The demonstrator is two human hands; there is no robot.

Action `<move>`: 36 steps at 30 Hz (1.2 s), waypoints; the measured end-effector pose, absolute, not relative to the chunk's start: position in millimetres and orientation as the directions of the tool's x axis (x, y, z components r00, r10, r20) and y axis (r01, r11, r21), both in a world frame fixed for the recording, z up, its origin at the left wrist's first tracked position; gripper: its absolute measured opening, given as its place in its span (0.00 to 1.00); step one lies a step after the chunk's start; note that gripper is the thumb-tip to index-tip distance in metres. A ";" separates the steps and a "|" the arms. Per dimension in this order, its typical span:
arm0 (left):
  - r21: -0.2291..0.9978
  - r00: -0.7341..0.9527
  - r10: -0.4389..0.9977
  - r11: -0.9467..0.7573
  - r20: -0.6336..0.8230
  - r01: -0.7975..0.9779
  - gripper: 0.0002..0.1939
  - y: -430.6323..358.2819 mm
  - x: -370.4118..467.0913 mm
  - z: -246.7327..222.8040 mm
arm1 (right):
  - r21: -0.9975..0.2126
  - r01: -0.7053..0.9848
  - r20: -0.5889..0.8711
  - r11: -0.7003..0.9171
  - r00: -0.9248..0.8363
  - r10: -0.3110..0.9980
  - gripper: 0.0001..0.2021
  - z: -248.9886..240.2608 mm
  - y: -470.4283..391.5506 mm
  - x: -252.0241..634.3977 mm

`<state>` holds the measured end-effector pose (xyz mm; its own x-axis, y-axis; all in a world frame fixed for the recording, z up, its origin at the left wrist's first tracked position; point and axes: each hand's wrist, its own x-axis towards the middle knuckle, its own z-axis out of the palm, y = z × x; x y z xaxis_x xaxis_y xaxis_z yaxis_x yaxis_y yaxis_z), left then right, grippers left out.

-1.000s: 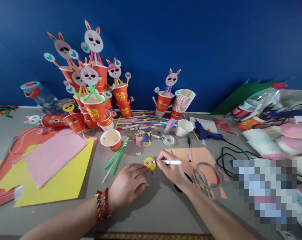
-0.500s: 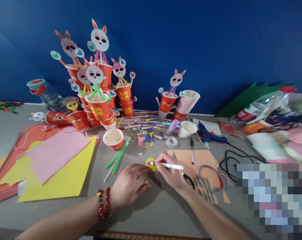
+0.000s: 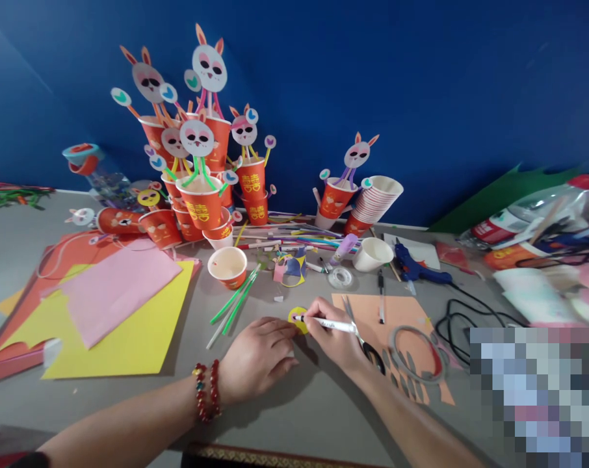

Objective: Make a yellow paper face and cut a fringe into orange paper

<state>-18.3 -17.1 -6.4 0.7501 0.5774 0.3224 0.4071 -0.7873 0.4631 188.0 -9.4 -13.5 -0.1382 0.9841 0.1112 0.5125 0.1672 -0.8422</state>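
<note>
My right hand pinches a white marker, its tip touching a small yellow paper circle that lies flat on the grey table. A dark mark shows on the circle by the tip. My left hand lies palm down with its fingers stretched out, the fingertips at the circle's left edge. Scissors lie just beyond my right hand, over an orange sheet. The grey paper ring rests on that sheet.
Paper cups with rabbit figures stand stacked at the back left. Yellow and pink sheets lie left, green straws nearer. A white cup, a tape roll and a blue glue gun with its black cord sit right of centre.
The view has shifted slightly, moving the scene to the right in the picture. Both hands keep their places at the yellow circle, and the marker tip stays on it.
</note>
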 end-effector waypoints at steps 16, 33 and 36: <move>0.455 0.746 0.576 -0.792 0.334 0.408 0.09 -17.5 -17.5 -4.5 | -0.839 0.516 0.119 0.170 -0.130 0.984 0.10 -13.7 -9.7 188.1; 0.467 0.750 0.578 -0.785 0.320 0.406 0.08 -18.2 -18.2 -5.1 | -0.842 0.515 0.106 0.163 -0.139 0.985 0.10 -13.8 -9.3 187.3; 0.465 0.751 0.578 -0.786 0.319 0.407 0.08 -17.5 -17.7 -4.8 | -0.842 0.516 0.111 0.160 -0.125 0.986 0.10 -14.2 -9.2 187.6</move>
<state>-17.7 -17.5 -4.8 0.7509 0.5781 0.3192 0.4075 -0.7860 0.4650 187.6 -9.2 -14.2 -0.1246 0.9860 0.1109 0.5157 0.1598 -0.8417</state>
